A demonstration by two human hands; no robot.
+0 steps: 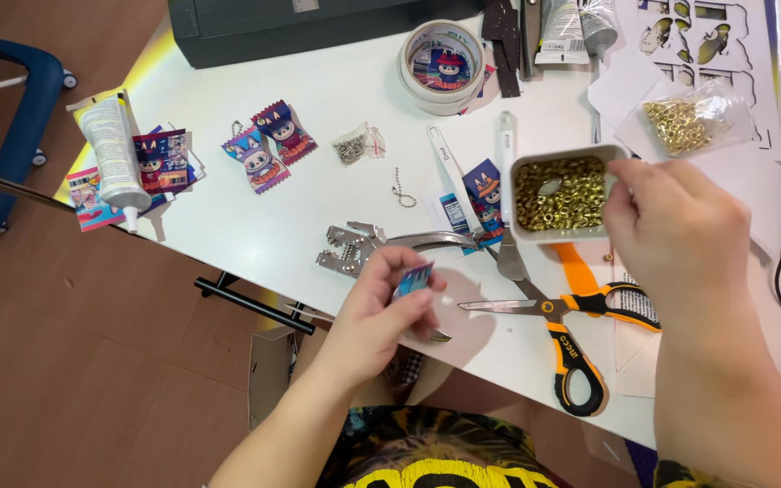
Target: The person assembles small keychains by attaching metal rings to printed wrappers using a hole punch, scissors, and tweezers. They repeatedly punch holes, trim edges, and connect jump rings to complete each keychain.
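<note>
— Picking one eyelet at a time is best done with the fingertips (624,185) kept low over the brass eyelets (560,194), so the small white tray (524,237) is not tipped. Is anything gripped by the right hand (675,230) yet?

— It cannot be told; the fingers are curled at the tray's right rim, nearly closed, and whatever lies between them is hidden.

— And the left hand (381,312)?

— A small blue printed card piece (413,278) is pinched shut between thumb and fingers, held just above the table's (255,226) near edge.

— How is the piece described?

— Small, flat, glossy, mostly blue with red. It is held beside the metal punch pliers (363,246), with orange-handled scissors (558,330) lying open nearby.
</note>
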